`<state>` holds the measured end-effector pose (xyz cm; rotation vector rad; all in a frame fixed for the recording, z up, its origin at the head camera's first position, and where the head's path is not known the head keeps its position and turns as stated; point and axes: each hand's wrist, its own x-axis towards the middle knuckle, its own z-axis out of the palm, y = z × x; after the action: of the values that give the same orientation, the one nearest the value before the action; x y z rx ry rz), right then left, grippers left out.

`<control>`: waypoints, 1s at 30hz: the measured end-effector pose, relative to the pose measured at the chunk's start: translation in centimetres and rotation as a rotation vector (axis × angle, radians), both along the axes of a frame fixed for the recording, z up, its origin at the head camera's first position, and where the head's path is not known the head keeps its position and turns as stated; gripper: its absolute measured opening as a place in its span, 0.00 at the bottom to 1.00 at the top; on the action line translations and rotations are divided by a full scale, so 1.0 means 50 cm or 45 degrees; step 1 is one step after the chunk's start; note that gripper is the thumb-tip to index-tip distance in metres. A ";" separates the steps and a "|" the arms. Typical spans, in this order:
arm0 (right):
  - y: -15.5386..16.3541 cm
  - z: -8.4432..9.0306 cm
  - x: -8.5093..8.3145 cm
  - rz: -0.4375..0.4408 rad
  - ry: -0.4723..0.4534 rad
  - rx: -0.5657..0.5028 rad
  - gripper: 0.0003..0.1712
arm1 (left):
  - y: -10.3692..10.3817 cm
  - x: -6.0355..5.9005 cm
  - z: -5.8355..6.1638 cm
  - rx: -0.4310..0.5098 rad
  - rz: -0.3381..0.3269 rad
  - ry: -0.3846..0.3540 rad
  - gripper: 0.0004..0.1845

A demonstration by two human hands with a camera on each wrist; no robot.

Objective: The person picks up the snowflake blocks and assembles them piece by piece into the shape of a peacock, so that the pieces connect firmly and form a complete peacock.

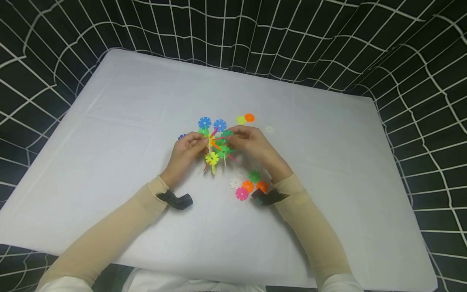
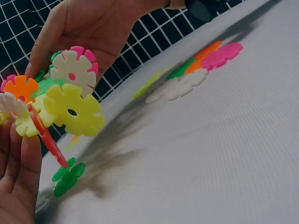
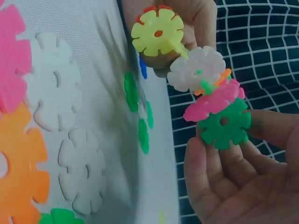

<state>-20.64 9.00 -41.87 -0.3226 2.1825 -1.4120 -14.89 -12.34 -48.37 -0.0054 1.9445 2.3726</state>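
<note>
one cluster (image 1: 223,152) is held above the table (image 1: 328,170), probably to expose its slots: the left hand (image 1: 187,152) pinches one side, seemingly as anchor; the right hand (image 1: 253,142) has its grip closed on a green disc (image 3: 230,131) (loose discs (image 1: 242,194) lie near, likely for reach).

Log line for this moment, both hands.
left hand: holds disc cluster | right hand: holds green disc | loose discs: on table
</note>
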 end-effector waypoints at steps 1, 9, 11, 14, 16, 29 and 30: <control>0.001 0.000 0.000 0.002 -0.001 0.009 0.17 | 0.000 0.000 0.000 0.011 -0.003 -0.008 0.03; 0.044 0.010 -0.035 -0.137 0.076 0.133 0.21 | -0.002 -0.004 0.002 0.219 -0.005 -0.143 0.05; 0.062 0.012 -0.046 -0.170 0.129 0.248 0.21 | -0.003 -0.006 0.000 0.253 -0.021 -0.166 0.04; 0.087 0.013 -0.057 -0.114 0.211 0.473 0.19 | -0.004 -0.007 -0.001 0.276 -0.041 -0.182 0.03; 0.102 0.012 -0.061 0.001 0.239 0.627 0.18 | -0.004 -0.007 -0.002 0.284 -0.048 -0.185 0.03; 0.116 0.003 -0.050 0.405 0.256 0.972 0.21 | -0.002 -0.006 0.002 0.328 -0.029 -0.228 0.03; 0.114 0.001 -0.051 0.387 0.264 0.977 0.20 | -0.002 -0.006 0.001 0.330 -0.030 -0.230 0.03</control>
<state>-23.18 14.70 -41.80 -0.4930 2.5145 -0.3348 -15.20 -12.43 -48.33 -0.1739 1.5416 2.4923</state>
